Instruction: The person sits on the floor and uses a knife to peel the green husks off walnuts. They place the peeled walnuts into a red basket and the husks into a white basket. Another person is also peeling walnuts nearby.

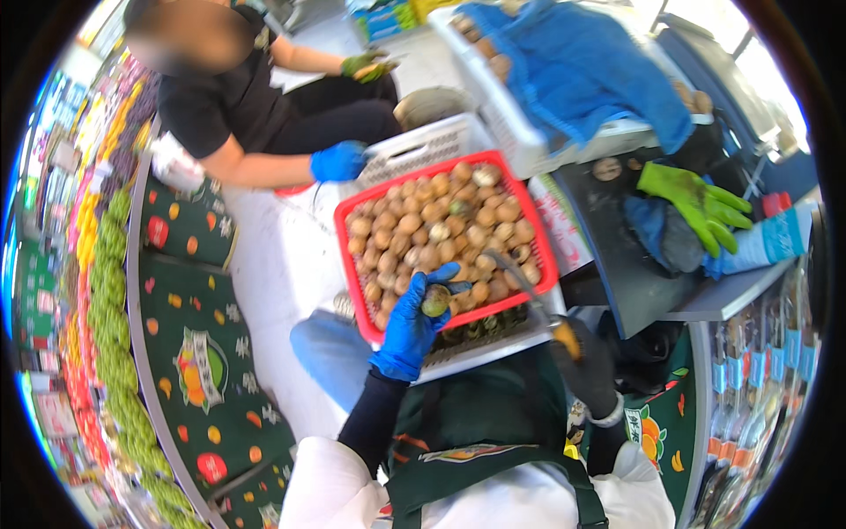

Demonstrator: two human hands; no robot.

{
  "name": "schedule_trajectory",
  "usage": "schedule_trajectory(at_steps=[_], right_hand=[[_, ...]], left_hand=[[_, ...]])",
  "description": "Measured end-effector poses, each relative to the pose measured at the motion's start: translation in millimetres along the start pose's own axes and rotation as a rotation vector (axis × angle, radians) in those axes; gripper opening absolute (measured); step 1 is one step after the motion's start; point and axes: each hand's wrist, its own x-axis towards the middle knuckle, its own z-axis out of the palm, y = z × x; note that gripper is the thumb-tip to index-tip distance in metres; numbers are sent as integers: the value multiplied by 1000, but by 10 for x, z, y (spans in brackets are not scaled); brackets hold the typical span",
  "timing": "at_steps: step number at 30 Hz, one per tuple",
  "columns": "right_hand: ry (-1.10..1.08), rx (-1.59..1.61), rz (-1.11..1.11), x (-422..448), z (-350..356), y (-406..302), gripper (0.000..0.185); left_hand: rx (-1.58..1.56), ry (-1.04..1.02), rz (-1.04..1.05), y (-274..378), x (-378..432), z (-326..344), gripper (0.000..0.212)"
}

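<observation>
My left hand (408, 327), in a blue glove, holds a greenish-brown walnut (435, 301) over the near edge of a red plastic basket (546, 254). Many pale brown walnuts (403, 221) fill that basket. To the right, my right hand (587, 364) wears a dark glove and grips the orange handle (566, 338) of a tool. Its curved metal end (512, 268) reaches over the basket's right side; the exact kind of tool is unclear. Beneath the basket is a pale plastic crate (492, 352), with dark pieces (486, 328) showing through the gap.
Across from me sits a person (211, 112), one blue-gloved hand (338, 161) beside a crate (423, 149). A blue towel (581, 66) covers a larger white crate (522, 142). Green gloves (694, 198) lie on a dark table (608, 264) at right. Fruit shelves (109, 297) line the left.
</observation>
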Motion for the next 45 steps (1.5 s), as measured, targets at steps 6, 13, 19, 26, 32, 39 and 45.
schedule_trajectory(at_steps=[6,13,19,26,32,39,45], right_hand=[[-373,-76,-341,-120,947,-163,56],[-619,-297,-290,-65,1151,55,48],[-544,-413,-260,-168,1424,155,49],[-472,-139,-195,-153,1138,63,43],[249,-295,3,100,-259,117,33],[732,-410,-149,968,-1264,569,30],[672,-524,-9,1563,-1285,795,31]], left_hand=[[-140,194,44,-495,-586,-108,75],[-139,286,141,-729,-490,-242,85],[-95,346,165,-811,-482,-287,78],[-24,578,136,-717,-429,-115,57],[253,248,149,-382,-44,576,42],[1041,-203,777,-341,954,2089,51],[1254,-108,987,-508,1459,2199,69]])
